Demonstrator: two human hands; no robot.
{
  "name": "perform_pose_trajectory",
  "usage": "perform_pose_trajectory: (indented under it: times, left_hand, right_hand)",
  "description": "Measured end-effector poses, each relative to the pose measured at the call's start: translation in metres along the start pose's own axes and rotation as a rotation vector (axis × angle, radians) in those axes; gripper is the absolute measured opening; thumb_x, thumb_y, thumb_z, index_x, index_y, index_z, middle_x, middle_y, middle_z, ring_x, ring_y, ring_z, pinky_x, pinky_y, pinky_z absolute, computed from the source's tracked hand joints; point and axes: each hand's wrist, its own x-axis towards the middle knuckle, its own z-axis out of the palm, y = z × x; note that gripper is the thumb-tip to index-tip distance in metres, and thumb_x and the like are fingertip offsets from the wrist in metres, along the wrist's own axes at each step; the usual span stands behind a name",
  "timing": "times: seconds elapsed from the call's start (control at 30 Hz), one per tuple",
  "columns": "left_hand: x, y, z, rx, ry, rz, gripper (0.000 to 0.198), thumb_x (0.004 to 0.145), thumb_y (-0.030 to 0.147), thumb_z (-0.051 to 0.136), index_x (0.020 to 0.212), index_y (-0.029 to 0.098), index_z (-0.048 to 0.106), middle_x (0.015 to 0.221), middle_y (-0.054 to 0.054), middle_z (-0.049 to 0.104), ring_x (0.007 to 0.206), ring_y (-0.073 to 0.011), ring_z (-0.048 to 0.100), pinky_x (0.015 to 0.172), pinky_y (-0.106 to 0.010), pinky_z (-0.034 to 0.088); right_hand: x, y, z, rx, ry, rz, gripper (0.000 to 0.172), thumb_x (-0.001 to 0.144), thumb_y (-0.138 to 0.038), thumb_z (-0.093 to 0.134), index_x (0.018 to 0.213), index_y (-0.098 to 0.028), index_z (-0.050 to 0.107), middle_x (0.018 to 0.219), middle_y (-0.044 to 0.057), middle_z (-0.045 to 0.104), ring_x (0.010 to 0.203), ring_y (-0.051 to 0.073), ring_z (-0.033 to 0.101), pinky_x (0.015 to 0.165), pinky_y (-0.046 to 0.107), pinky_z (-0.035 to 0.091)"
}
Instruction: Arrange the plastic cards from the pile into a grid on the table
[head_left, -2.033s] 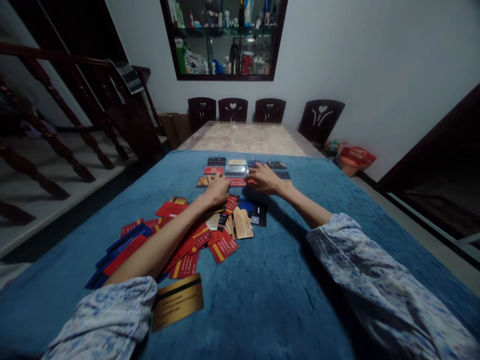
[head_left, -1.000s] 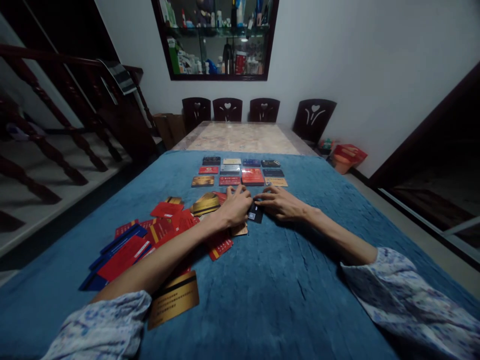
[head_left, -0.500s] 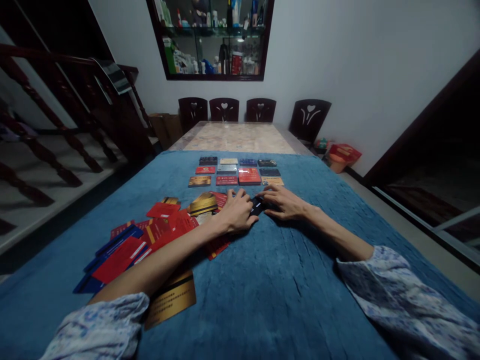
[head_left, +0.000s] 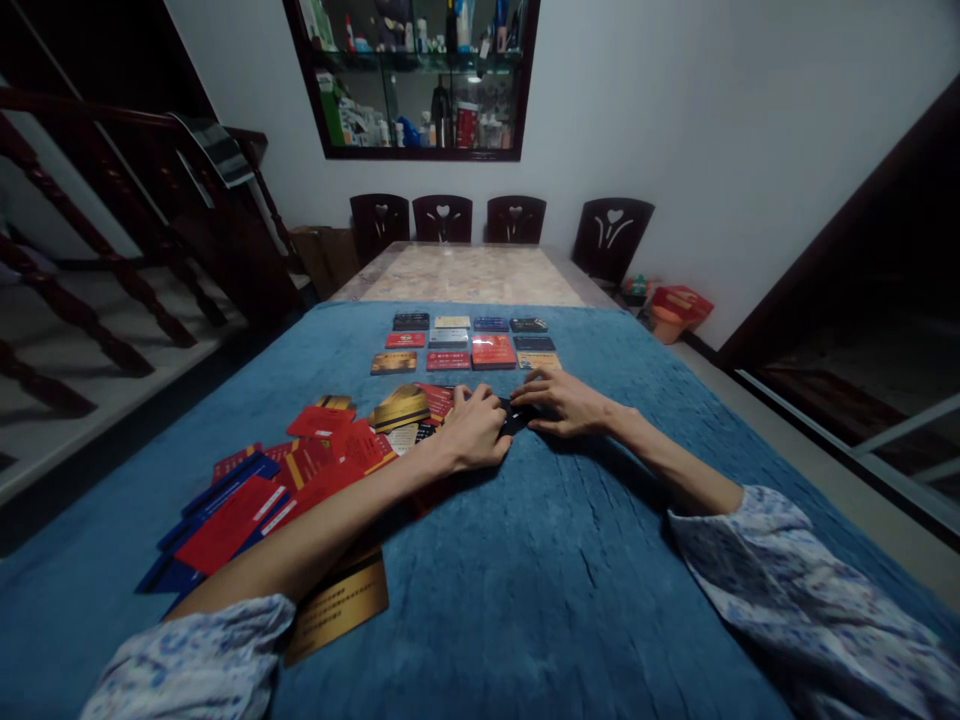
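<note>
Between my hands is a black card (head_left: 516, 416), low over the blue cloth; I cannot tell if it is one card or several together. My left hand (head_left: 476, 430) is closed on its left side, fingers curled and thumb toward me. From the right, my right hand (head_left: 561, 403) pinches the other side with thumb and fingertips. Beneath and beside my left forearm spreads a loose pile of red cards (head_left: 311, 482), with blue cards (head_left: 176, 560) at its left. A gold card (head_left: 341, 608) lies nearest me, partly under that arm.
Beyond my hands, small card stacks stand in three rows, among them a thick red stack (head_left: 493, 352) and a gold stack (head_left: 394, 363). A blue cloth (head_left: 495, 620) covers the near table. Chairs (head_left: 613, 238) and a marble-look tabletop (head_left: 480, 272) are farther back.
The black card between my hands has turned and now looks flatter. Both hands keep almost the same place, while the whole view has shifted slightly.
</note>
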Motion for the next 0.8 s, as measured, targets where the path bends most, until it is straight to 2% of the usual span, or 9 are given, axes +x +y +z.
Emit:
perform_pose_trajectory:
  times: [0.2,0.4,0.67,0.8]
  left_hand:
    - [0.000,-0.001,-0.001,-0.005,-0.008,0.005,0.025,0.091,0.032,0.054,0.096,0.018,0.074,0.117,-0.015,0.070,0.124,-0.0350,0.047,0.099,-0.056,0.034]
    - [-0.001,-0.003,-0.001,0.001,0.001,-0.006,0.027,0.090,0.036,0.058,0.098,0.017,0.075,0.115,-0.016,0.067,0.122,-0.0350,0.047,0.096,-0.056,0.037]
    - [0.001,-0.007,-0.001,0.006,0.010,0.041,0.025,0.091,0.031,0.057,0.098,0.015,0.075,0.106,-0.016,0.070,0.118,-0.0335,0.050,0.097,-0.053,0.036]
    - [0.001,-0.011,-0.003,-0.026,0.011,0.055,0.025,0.092,0.029,0.054,0.095,0.016,0.075,0.101,-0.014,0.072,0.115,-0.0317,0.052,0.096,-0.052,0.035]
  right_hand:
    - [-0.001,0.000,-0.007,0.024,-0.032,0.047,0.038,0.088,-0.036,0.068,0.122,-0.021,0.076,0.121,0.011,0.075,0.116,0.030,0.055,0.102,0.051,0.044]
    - [-0.002,0.001,-0.010,0.057,-0.073,0.057,0.040,0.083,-0.030,0.072,0.122,-0.024,0.076,0.123,0.008,0.074,0.113,0.028,0.057,0.102,0.048,0.045]
    - [-0.002,0.001,-0.014,0.078,-0.080,0.056,0.035,0.088,-0.032,0.069,0.120,-0.022,0.077,0.120,0.009,0.076,0.111,0.027,0.060,0.099,0.046,0.048]
    - [-0.005,0.003,-0.016,0.099,-0.075,0.062,0.032,0.091,-0.036,0.066,0.118,-0.023,0.078,0.111,0.009,0.078,0.106,0.025,0.063,0.094,0.042,0.051]
